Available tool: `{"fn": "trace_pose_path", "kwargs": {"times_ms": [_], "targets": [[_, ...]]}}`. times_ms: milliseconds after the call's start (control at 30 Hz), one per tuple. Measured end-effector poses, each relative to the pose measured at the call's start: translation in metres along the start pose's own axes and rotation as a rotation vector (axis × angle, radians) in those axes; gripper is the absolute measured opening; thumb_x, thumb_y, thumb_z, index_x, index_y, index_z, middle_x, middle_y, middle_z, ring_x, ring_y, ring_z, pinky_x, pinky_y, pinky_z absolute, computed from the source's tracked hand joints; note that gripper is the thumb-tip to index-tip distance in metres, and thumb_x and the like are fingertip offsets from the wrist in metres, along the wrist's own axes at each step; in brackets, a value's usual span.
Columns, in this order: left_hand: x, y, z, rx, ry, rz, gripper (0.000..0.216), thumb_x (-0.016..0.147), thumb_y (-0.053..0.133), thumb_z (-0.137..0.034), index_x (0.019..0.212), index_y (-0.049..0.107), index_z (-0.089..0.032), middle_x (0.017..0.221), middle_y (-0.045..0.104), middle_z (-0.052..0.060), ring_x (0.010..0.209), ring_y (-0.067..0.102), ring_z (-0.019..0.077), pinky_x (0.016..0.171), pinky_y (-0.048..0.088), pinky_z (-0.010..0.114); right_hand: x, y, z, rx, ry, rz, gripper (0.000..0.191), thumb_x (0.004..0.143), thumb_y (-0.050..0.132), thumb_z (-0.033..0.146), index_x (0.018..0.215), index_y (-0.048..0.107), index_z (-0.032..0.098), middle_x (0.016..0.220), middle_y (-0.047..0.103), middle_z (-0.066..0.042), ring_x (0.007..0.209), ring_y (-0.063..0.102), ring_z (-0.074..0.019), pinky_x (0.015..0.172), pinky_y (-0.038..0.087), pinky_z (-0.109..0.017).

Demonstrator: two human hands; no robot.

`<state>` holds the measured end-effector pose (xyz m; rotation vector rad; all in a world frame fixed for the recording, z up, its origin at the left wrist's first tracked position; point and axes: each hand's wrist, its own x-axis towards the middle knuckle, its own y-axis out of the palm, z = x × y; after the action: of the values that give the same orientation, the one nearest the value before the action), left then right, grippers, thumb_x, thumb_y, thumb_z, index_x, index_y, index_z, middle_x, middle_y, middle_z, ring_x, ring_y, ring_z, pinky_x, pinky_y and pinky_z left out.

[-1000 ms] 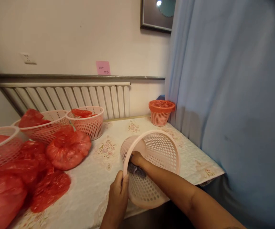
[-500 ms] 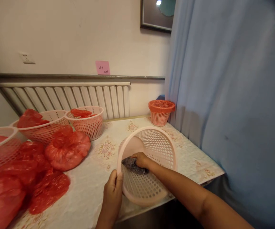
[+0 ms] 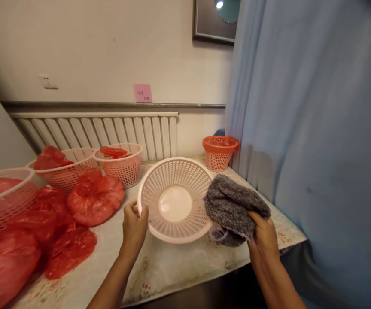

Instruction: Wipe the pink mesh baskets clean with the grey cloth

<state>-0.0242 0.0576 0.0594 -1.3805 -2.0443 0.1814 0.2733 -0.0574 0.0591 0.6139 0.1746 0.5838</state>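
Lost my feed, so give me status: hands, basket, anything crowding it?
Left hand grips pink basket rim, tilted toward camera. Right hand holds grey cloth outside basket. Red bags sit left, apart.

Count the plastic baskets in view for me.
5: one tilted in the left hand at table centre, an orange one by the curtain, and three at left among red bags.

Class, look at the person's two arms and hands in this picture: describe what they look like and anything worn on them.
Both arms are bare as far as the picture shows: no sleeves and no gloves. The left hand and the right hand show no rings, watch or bracelet. Each forearm enters from the bottom edge, so the upper arms are out of view.
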Motion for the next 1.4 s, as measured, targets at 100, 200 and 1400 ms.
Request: {"fn": "trace_pose_path", "kwargs": {"times_ms": [100, 200, 1400], "targets": [[0.016, 0.006, -0.005, 0.079, 0.155, -0.071, 0.05, 0.081, 0.05, -0.022, 0.127, 0.035, -0.009, 0.124, 0.044, 0.019, 0.118, 0.044, 0.03, 0.099, 0.037, 0.049, -0.003, -0.025, -0.014, -0.003, 0.105, -0.05, 0.055, 0.056, 0.072, 0.021, 0.11, 0.061, 0.018, 0.091, 0.07, -0.002, 0.078, 0.067, -0.0202, 0.075, 0.055, -0.035], [0.023, 0.01, -0.015, 0.152, 0.381, 0.003, 0.037, 0.083, 0.043, -0.014, 0.12, 0.047, -0.013, 0.13, 0.045, 0.017, 0.132, 0.029, 0.0308, 0.109, 0.021, 0.052, -0.005, -0.037, -0.024, -0.009, 0.175, -0.032, 0.057, 0.055, 0.073, 0.022, 0.111, 0.061, 0.017, 0.09, 0.07, -0.003, 0.082, 0.067, -0.0229, 0.075, 0.056, -0.037], [-0.061, -0.03, -0.087, -0.19, 0.056, 0.439, 0.03, 0.088, 0.042, -0.042, 0.069, 0.051, -0.021, 0.063, 0.056, -0.002, 0.063, 0.054, 0.0168, 0.058, 0.038, 0.025, -0.043, 0.037, -0.019, -0.324, -0.155, 0.175, 0.042, 0.069, 0.064, 0.031, 0.109, 0.061, 0.019, 0.099, 0.067, -0.004, 0.091, 0.061, -0.0215, 0.081, 0.049, -0.034]]}}
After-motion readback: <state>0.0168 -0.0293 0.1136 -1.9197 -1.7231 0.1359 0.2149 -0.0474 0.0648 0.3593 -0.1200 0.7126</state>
